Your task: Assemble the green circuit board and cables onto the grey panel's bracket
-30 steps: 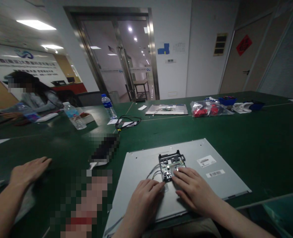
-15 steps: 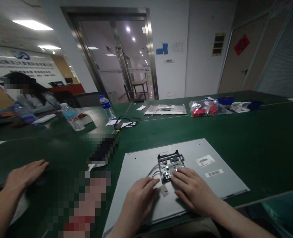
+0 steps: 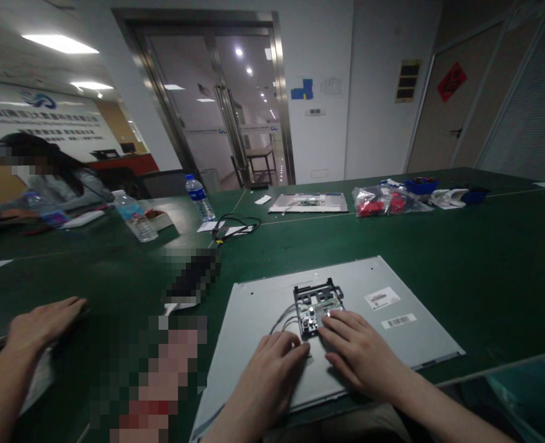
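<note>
A grey metal panel (image 3: 392,335) lies flat on the green table in front of me. Near its middle sits a small circuit board in a black plastic frame (image 3: 317,303), with thin wires (image 3: 285,318) running off its left side. My left hand (image 3: 266,376) rests palm down on the panel, its fingertips just below the board's near left corner. My right hand (image 3: 363,358) lies flat beside it, fingers stretched out, the fingertips touching the board's near right edge. Neither hand grips anything. White labels (image 3: 383,298) are stuck on the panel to the right.
Another person's hand (image 3: 41,323) lies on the table at far left, and a seated person (image 3: 55,175) is further back. Water bottles (image 3: 136,215), a black cable (image 3: 233,224), a second panel (image 3: 310,203) and a bag of red parts (image 3: 383,202) sit across the table.
My left hand slid left, baring a small grey patch on the panel, then came back right and now covers it. My right hand has barely moved.
</note>
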`<control>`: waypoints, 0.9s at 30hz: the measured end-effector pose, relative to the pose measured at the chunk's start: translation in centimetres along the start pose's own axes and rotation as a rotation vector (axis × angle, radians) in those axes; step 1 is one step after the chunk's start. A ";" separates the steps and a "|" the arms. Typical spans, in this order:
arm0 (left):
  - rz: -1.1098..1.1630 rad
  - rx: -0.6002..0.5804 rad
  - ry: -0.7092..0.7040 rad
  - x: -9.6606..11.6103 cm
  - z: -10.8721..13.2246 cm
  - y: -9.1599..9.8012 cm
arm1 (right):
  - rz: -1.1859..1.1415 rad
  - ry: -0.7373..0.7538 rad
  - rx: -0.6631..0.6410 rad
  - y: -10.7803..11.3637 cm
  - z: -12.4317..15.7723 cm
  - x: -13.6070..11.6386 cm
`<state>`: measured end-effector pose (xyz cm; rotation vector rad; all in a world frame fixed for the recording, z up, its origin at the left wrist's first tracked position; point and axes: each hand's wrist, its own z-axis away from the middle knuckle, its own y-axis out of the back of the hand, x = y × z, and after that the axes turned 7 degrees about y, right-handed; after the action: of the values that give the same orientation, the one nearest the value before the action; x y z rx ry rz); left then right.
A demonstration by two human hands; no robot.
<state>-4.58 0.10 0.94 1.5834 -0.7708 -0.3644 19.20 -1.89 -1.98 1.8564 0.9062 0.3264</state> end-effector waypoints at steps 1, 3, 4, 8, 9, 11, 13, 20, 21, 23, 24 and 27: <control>0.013 -0.019 0.010 0.3 0.1 0.4 | -0.001 0.002 0.000 0.0 0.0 0.0; 0.047 -0.070 0.037 0.9 0.4 1.5 | 0.001 0.004 0.005 0.1 0.0 -0.1; 0.065 -0.095 0.049 1.2 0.5 2.0 | 0.005 0.004 0.008 0.2 0.0 -0.1; 0.112 -0.166 0.075 2.3 0.7 3.3 | 0.005 0.002 0.005 0.3 0.0 -0.1; 0.119 -0.179 0.070 2.4 0.7 3.4 | 0.003 0.000 0.004 0.3 0.0 -0.2; 0.132 -0.194 0.051 2.6 0.8 3.3 | 0.005 -0.003 0.007 0.3 0.0 -0.2; 0.143 -0.203 0.036 2.7 0.8 3.2 | 0.008 -0.005 0.009 0.2 0.0 -0.1; 0.185 -0.231 0.024 3.2 1.1 4.0 | 0.002 0.004 0.015 -0.1 0.0 0.0; 0.187 -0.234 0.003 3.3 1.0 4.1 | 0.003 0.006 0.021 -0.1 0.0 0.0; 0.187 -0.238 -0.040 3.5 0.9 4.0 | 0.005 0.006 0.028 -0.1 0.0 -0.1; 0.187 -0.236 -0.055 3.6 0.8 3.9 | 0.005 0.004 0.026 -0.1 0.0 -0.1; 0.168 -0.175 -0.080 3.7 0.8 3.7 | 0.002 -0.002 0.019 0.1 0.0 -0.2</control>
<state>-3.37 -2.95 5.08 1.3370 -0.9022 -0.3638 19.10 -2.05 -1.82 1.8749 0.9095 0.3182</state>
